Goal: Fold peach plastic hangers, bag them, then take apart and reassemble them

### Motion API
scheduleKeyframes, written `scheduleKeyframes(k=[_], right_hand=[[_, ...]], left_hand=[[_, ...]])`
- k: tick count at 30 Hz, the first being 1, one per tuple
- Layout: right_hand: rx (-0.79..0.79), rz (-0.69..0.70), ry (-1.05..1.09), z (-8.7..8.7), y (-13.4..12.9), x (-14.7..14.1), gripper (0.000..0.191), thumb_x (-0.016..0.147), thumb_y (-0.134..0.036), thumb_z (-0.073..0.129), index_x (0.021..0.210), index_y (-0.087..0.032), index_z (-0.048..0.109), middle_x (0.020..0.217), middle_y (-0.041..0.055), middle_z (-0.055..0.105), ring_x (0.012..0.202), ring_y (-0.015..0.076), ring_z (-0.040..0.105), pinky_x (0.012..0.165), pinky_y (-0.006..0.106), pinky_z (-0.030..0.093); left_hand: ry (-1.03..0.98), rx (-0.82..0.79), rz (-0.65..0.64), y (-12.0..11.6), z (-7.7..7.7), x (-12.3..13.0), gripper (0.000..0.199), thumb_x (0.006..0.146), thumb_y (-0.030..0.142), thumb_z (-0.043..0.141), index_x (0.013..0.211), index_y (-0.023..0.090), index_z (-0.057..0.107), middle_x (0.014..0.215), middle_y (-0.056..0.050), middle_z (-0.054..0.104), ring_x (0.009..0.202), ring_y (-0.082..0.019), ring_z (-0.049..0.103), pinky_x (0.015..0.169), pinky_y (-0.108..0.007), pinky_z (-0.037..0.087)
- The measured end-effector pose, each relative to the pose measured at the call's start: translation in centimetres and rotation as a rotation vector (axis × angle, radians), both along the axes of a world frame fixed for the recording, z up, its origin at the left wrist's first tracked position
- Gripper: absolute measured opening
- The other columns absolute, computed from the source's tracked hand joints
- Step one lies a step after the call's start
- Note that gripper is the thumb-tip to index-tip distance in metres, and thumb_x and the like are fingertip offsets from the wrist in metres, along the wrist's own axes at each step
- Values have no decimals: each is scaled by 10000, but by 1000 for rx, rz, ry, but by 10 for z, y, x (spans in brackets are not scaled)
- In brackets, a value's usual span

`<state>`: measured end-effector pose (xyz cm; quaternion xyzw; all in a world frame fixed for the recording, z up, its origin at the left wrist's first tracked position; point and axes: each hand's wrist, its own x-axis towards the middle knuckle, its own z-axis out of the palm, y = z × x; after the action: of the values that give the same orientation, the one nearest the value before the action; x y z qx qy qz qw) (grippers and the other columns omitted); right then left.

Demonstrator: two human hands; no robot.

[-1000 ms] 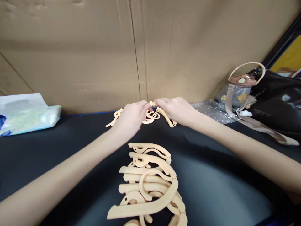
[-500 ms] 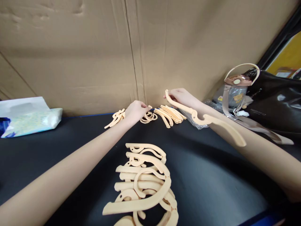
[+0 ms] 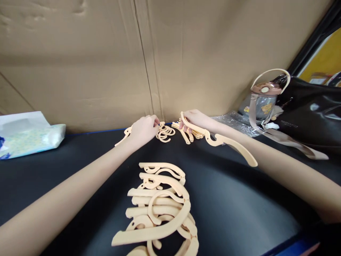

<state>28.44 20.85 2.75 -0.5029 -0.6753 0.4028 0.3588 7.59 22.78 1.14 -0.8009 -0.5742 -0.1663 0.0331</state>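
My right hand [image 3: 195,119] grips a cream plastic folding hanger part [image 3: 210,138] by its far end. That part is made of two curved arms joined at a notched middle, and it slants down along my forearm. Just below this hand's fingers lies a pile of loose curved hanger arms [image 3: 183,135]. My left hand [image 3: 145,129] has its fingers curled at the edge of a heap of loose hanger hooks [image 3: 165,132]; what they hold, if anything, is hidden. Left of it, small cream pieces [image 3: 126,133] are partly covered by the hand.
Several folded cream hangers [image 3: 162,202] lie in an overlapping row on the black table [image 3: 226,199] close to me. A wipes packet [image 3: 32,137] lies left. At right are clear plastic [image 3: 231,122], a strapped bottle [image 3: 262,103] and a black bag [image 3: 311,113]. Cardboard [image 3: 106,64] stands behind.
My right hand has come down and left to the loose arms, still gripping the hanger part. The left hand has drawn slightly left, showing more of the hooks. The whole view has shifted slightly.
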Motion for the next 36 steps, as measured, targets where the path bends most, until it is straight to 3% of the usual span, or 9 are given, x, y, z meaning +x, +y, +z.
scheduleKeyframes(k=[6, 11, 19, 28, 36], right_hand=[[110, 86, -261, -18, -1, -8, 291, 954, -207, 449, 698, -169, 581, 843, 83, 750, 661, 143, 659, 565, 228, 455], [262, 100, -428, -20, -9, -13, 266, 945, -215, 496, 706, -175, 606, 897, 78, 740, 809, 174, 652, 715, 250, 425], [344, 134, -526, -20, -15, -18, 301, 991, -223, 427, 783, -173, 637, 846, 59, 720, 775, 159, 620, 716, 251, 407], [401, 127, -552, -25, -12, -20, 292, 999, -218, 379, 767, -179, 552, 790, 33, 644, 708, 139, 543, 670, 255, 358], [416, 71, -583, -26, -12, -18, 264, 979, -207, 370, 751, -189, 502, 776, 20, 614, 680, 131, 522, 640, 252, 326]], left_hand=[[130, -51, -179, 14, -1, -12, 280, 891, 285, 535, 1112, 197, 682, 1153, -86, 727, 1072, -285, 629, 878, -364, 483], [192, 0, -236, 16, 0, -11, 261, 910, 239, 484, 1059, 174, 689, 1114, -125, 715, 1074, -310, 616, 929, -403, 454], [111, 41, -277, 25, -1, -9, 287, 926, 218, 419, 1068, 211, 668, 1132, -81, 707, 1071, -270, 613, 915, -370, 475], [49, 1, -410, -5, -13, -16, 384, 984, 335, 335, 1154, 186, 645, 1143, -105, 657, 1097, -259, 599, 975, -393, 456], [19, -36, -425, -19, -14, -14, 353, 973, 404, 384, 1001, 184, 657, 1075, -95, 653, 985, -263, 632, 891, -386, 484]])
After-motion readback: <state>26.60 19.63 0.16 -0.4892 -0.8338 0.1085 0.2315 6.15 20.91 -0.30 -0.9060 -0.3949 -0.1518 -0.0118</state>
